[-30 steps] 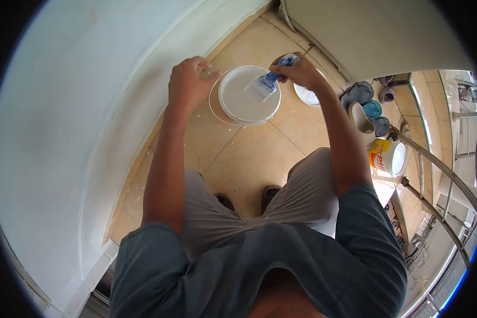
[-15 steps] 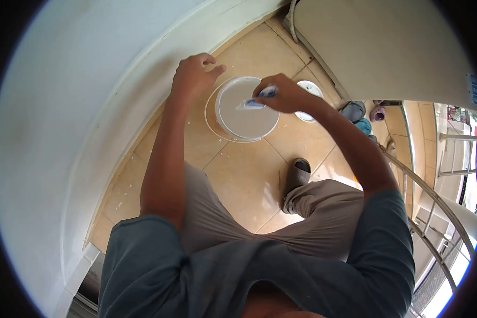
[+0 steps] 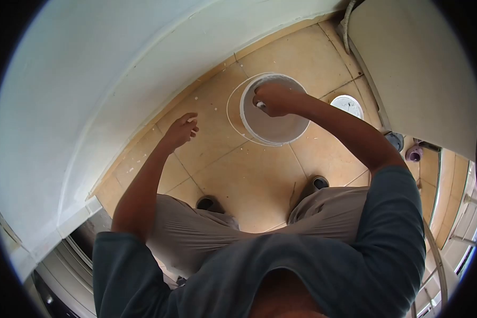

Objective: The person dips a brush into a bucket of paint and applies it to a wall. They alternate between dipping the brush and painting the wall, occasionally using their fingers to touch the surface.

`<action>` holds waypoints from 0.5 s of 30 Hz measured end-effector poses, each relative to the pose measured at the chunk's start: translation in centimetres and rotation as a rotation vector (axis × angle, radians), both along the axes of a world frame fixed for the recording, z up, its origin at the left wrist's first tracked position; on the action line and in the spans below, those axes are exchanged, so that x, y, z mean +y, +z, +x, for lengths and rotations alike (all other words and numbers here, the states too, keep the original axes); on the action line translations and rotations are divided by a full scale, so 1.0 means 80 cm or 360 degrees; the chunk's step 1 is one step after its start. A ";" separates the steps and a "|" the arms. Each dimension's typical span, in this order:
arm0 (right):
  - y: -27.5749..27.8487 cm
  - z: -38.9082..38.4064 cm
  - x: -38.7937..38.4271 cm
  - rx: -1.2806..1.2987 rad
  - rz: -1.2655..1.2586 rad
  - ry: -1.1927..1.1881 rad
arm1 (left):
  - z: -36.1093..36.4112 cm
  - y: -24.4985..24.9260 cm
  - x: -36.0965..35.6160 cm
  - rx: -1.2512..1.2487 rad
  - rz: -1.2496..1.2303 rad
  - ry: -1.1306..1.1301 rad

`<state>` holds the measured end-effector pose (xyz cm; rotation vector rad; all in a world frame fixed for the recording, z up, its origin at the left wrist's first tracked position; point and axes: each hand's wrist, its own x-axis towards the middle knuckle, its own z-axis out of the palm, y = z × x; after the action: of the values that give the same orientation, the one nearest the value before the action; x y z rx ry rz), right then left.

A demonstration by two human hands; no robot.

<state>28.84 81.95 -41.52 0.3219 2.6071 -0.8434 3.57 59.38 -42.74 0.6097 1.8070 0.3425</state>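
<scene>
A white bucket (image 3: 274,132) with a thin wire handle stands on the tiled floor, pale grey-white inside. My right hand (image 3: 278,99) is over its mouth, closed around a small blue-and-white hand tool. Only a pale bit of this tool (image 3: 261,105) shows beside my fingers; its working end is hidden. Left of the bucket, near the wall, my left hand (image 3: 183,131) hangs in the air with loosely bent, parted fingers and nothing in them.
A white wall (image 3: 116,79) curves along the left. Right of the bucket sits a white round lid or small tub (image 3: 347,105). A large beige panel (image 3: 418,69) stands at upper right, with shoes (image 3: 414,153) below it. White specks dot the floor tiles (image 3: 238,169).
My right hand has lowered toward the bucket's mouth, and the tool's flat whitish end has gone from sight. My left hand has moved down and away from the bucket. The view has shifted.
</scene>
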 end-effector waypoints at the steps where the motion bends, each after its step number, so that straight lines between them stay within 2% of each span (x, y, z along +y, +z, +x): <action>1: 0.002 -0.008 0.000 -0.0083 -0.0023 0.0029 | 0.005 -0.016 -0.017 -0.0133 -0.0123 0.0116; 4: 0.019 -0.026 0.006 -0.0094 -0.0129 0.0149 | 0.020 -0.071 -0.030 -0.0252 -0.0252 0.0416; 6: 0.018 -0.028 0.006 0.0016 -0.0081 0.0110 | 0.042 -0.108 -0.023 -0.0574 -0.0148 0.0686; 8: 0.014 -0.018 -0.002 0.0052 -0.0048 0.0093 | 0.089 -0.133 -0.001 -0.1096 0.0075 0.1162; 9: 0.014 -0.015 0.001 0.0032 -0.0009 0.0104 | 0.115 -0.137 0.009 -0.1422 0.0208 0.1276; 10: 0.004 -0.007 0.000 -0.0001 0.0002 0.0049 | 0.145 -0.131 0.023 -0.1512 0.0252 0.1382; 11: -0.006 -0.001 -0.003 -0.0024 0.0015 -0.0005 | 0.159 -0.148 0.019 -0.1780 0.0388 0.1337; 12: -0.010 0.006 -0.005 -0.0011 0.0084 0.0049 | 0.179 -0.117 0.030 -0.1472 0.0308 0.1449; 13: -0.007 0.016 -0.007 0.0048 0.0165 0.0157 | 0.173 -0.138 0.026 -0.1263 0.0221 0.1485; 14: -0.032 0.029 -0.006 0.0224 0.0070 0.0196 | 0.155 -0.163 0.025 -0.1061 0.0143 0.1535; 15: -0.047 0.036 -0.007 0.0281 0.0078 0.0198 | 0.137 -0.162 0.023 -0.0913 0.0196 0.1465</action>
<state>31.75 81.42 -45.25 0.1009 2.7803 -0.7992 14.53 61.20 -55.69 -0.2794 1.3999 1.1252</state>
